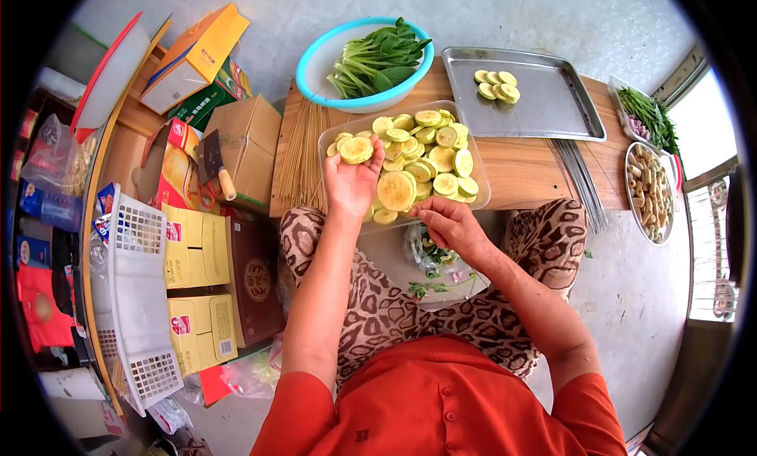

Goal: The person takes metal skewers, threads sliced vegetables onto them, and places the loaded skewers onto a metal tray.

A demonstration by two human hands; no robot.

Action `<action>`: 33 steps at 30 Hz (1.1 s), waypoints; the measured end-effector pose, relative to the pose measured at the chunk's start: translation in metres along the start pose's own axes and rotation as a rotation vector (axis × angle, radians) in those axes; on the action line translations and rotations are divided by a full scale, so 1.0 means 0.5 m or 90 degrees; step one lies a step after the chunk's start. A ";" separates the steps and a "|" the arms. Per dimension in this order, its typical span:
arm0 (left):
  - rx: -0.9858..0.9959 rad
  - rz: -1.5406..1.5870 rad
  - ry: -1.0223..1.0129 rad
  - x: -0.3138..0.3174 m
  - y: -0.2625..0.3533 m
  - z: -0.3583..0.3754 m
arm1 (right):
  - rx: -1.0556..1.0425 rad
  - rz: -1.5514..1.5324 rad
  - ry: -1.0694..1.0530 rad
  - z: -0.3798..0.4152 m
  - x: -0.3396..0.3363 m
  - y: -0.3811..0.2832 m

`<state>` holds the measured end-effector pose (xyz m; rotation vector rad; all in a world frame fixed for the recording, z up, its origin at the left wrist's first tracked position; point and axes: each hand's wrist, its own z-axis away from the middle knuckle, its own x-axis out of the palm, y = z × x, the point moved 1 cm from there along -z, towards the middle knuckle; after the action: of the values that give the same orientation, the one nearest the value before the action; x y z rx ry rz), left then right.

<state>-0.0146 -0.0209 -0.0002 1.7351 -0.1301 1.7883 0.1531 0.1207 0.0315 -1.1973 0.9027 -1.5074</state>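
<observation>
My left hand (352, 180) is palm up over the left part of a clear plastic tub (482, 168), its fingers curled around a few round zucchini slices (356, 149). Many more pale green-rimmed slices (426, 152) fill the tub. At the tub's front edge, my right hand (449, 223) has thumb and forefinger pinched on the rim of a large slice (397, 191). Several slices (497, 86) lie overlapping on a metal tray (528, 121) at the back right.
Behind the tub is a blue-rimmed bowl (311, 69) of leafy greens. Thin wooden skewers (302, 156) lie left, metal skewers (579, 184) right. A bowl of cut pieces (648, 192) stands far right. A cleaver (213, 155) and boxes are at the left.
</observation>
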 end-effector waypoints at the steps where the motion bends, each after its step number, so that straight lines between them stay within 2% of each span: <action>1: 0.000 0.001 0.000 -0.002 0.000 -0.002 | -0.002 -0.005 -0.003 0.000 0.001 0.000; 23: 0.017 0.026 -0.021 -0.013 -0.004 -0.010 | 0.011 0.001 0.001 0.000 0.006 0.003; 33: 0.023 0.021 -0.013 -0.014 -0.016 -0.010 | 0.033 -0.076 0.009 -0.008 0.013 0.015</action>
<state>-0.0156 -0.0145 -0.0100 1.7865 -0.1356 1.8073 0.1508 0.1123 0.0253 -1.2233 0.8083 -1.6264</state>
